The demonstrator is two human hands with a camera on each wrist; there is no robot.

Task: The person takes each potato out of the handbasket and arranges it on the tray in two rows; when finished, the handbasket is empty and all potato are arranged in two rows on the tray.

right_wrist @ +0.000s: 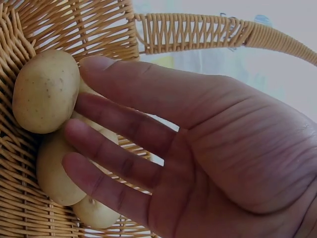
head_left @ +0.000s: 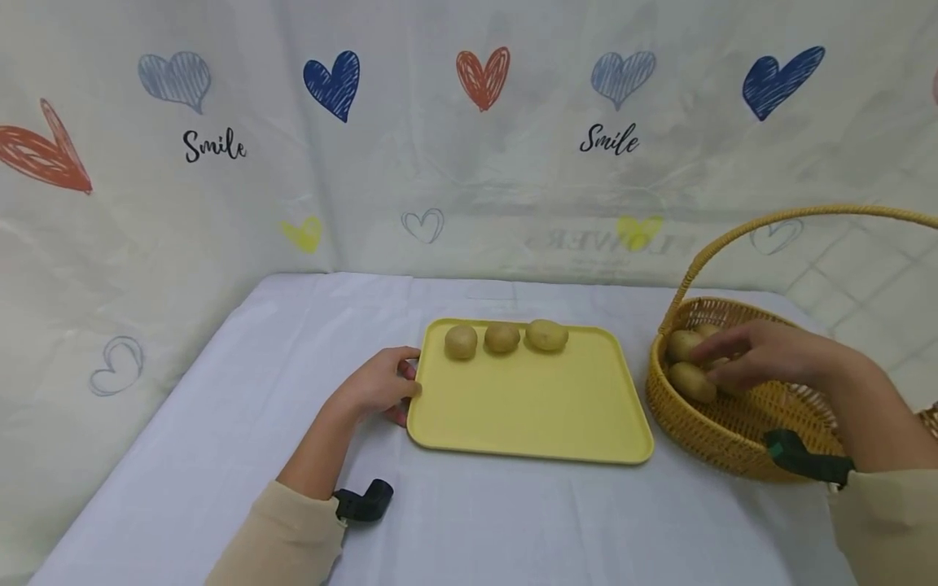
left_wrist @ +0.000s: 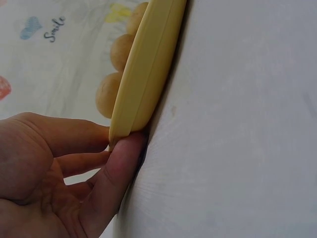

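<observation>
My left hand [head_left: 379, 381] pinches the left rim of a yellow rectangular tray [head_left: 528, 407]. In the left wrist view, the thumb and fingers of the left hand [left_wrist: 64, 173] meet at the tray's edge, close to the cloth. Three potatoes stand in a row along the tray's far side: a round potato [head_left: 461, 342], a middle potato [head_left: 501, 337] and a longer potato [head_left: 546, 334]. My right hand [head_left: 769, 354] reaches into a wicker basket [head_left: 689, 423]. Its fingers [right_wrist: 114, 183] are loosely extended beside several potatoes; the fingertips lie close to one potato [right_wrist: 47, 91], and contact is unclear.
A tall arched handle [head_left: 806, 212] rises over the basket at the right of the table. White cloth [head_left: 498, 521] covers the tabletop. Behind it hangs a pale curtain [head_left: 410, 146] printed with hearts. Each wrist wears a black camera strap [head_left: 362, 500].
</observation>
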